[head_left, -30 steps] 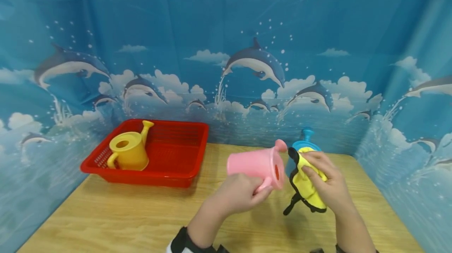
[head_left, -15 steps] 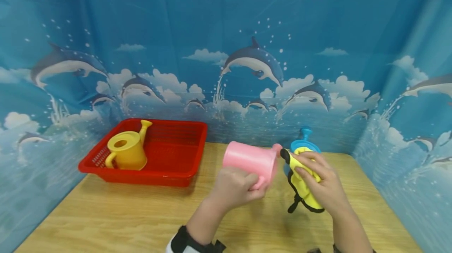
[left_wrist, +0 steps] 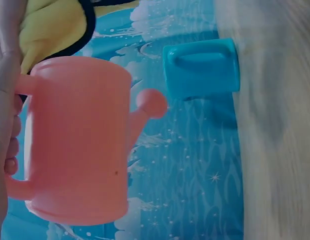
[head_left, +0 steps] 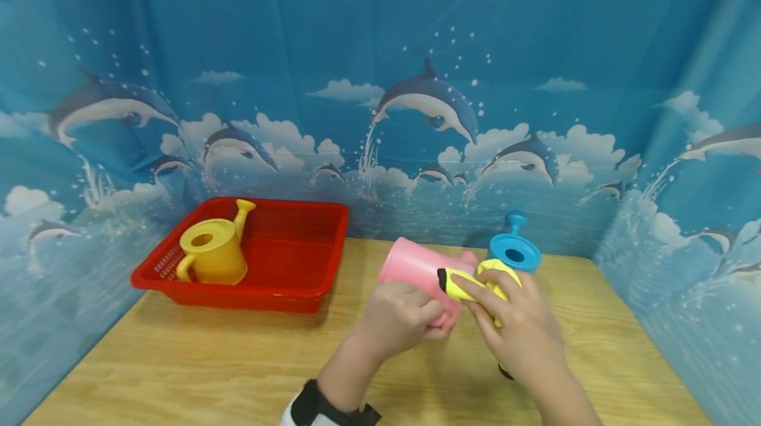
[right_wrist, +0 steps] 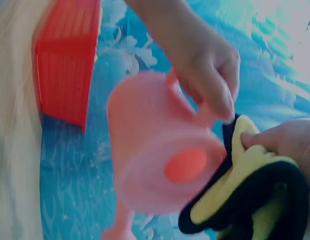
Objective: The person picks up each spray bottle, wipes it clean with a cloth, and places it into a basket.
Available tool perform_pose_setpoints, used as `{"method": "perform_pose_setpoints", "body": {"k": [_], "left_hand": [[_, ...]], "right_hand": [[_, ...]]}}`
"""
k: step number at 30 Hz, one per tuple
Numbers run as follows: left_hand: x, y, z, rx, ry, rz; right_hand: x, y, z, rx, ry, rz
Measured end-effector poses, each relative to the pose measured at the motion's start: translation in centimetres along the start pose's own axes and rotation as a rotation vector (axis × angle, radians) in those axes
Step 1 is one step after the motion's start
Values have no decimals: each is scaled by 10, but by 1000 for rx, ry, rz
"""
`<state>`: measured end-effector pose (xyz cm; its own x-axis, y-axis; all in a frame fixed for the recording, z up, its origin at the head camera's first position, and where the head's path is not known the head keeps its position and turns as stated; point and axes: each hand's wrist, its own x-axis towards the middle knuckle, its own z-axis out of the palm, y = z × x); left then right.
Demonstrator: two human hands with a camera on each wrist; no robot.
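My left hand [head_left: 395,320] grips the handle of a pink toy watering can [head_left: 416,264], held tipped on its side above the table. In the right wrist view the can's round top opening [right_wrist: 186,166] faces the cloth. My right hand [head_left: 523,327] pinches a bunched yellow cloth with black edging [right_wrist: 255,165], its folds right at the can's open end. In the head view the cloth overlaps the can's right part, and the right hand hides much of the cloth. Behind the right hand stands a blue watering can [head_left: 514,251], upright on the table.
A red plastic basket [head_left: 279,300] sits at the back left of the wooden table [head_left: 238,366], with a yellow watering can [head_left: 214,251] upright inside it. A blue dolphin-print curtain [head_left: 368,49] rises along the back and sides.
My right hand has moved left with the cloth, up to the pink can, uncovering more of the blue can. My left hand has turned the pink can so its open end points lower.
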<state>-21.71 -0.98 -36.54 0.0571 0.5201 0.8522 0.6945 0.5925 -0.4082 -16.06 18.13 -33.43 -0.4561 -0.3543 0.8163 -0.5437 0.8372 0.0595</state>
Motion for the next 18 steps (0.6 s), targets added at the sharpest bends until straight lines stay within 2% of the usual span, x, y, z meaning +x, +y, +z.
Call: {"method": "perform_pose_setpoints", "body": {"k": [4, 11, 14, 18], "left_hand": [[0, 3, 1, 6, 4, 19], [-2, -2, -2, 54, 166, 145], [-1, -2, -4, 60, 178, 174], [0, 0, -4, 40, 140, 177]], "right_hand": [[0, -11, 2, -46, 27, -47], [-2, -23, 4, -87, 42, -58], [-3, -24, 3, -86, 10, -43], [-2, -20, 2, -84, -63, -48]]}}
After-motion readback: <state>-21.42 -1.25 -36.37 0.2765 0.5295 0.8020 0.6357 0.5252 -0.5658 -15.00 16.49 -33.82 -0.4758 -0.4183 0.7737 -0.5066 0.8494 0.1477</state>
